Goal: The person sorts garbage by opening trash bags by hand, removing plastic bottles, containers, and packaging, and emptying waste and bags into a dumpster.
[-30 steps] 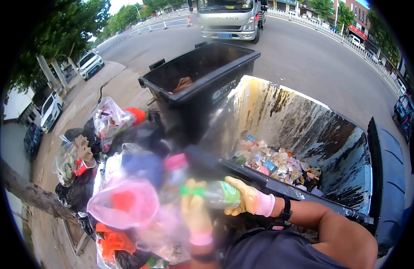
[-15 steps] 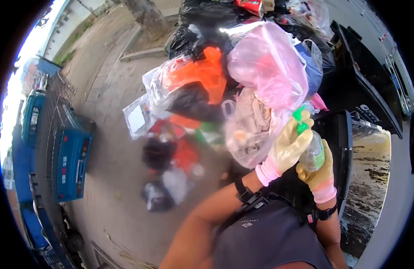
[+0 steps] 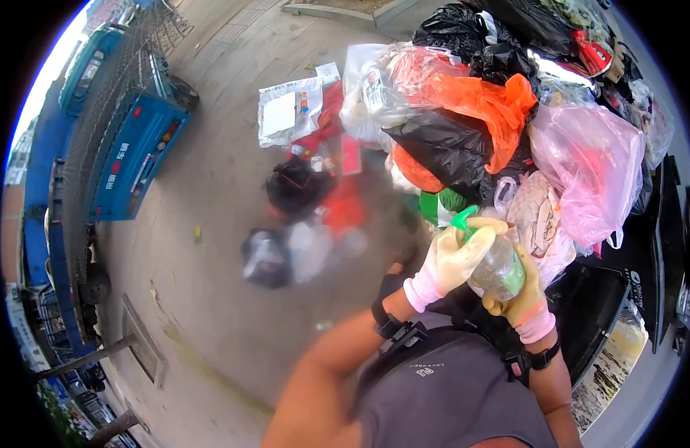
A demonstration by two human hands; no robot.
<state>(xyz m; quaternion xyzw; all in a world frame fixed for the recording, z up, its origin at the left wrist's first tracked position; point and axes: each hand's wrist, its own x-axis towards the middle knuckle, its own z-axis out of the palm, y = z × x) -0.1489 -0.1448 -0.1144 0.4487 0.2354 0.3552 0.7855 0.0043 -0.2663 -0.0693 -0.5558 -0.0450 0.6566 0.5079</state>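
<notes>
Head view: our left hand (image 3: pixel 464 254) grips nozzle (image 3: pixel 462 218), right hand (image 3: pixel 529 297) grips bottle (image 3: pixel 490 279); likely light, flexible, slick; we favour label (image 3: pixel 515 277).

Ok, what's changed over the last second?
The view has swung left, bringing in the blue vehicle; the stained bin has slid to lower right. Nothing was visibly let go: the clear bottle stays held, left hand at its green top, right hand around its labelled end.

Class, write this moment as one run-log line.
left hand: at green top | right hand: around bottle | both hands: gloved | orange bag: over black bag
</notes>
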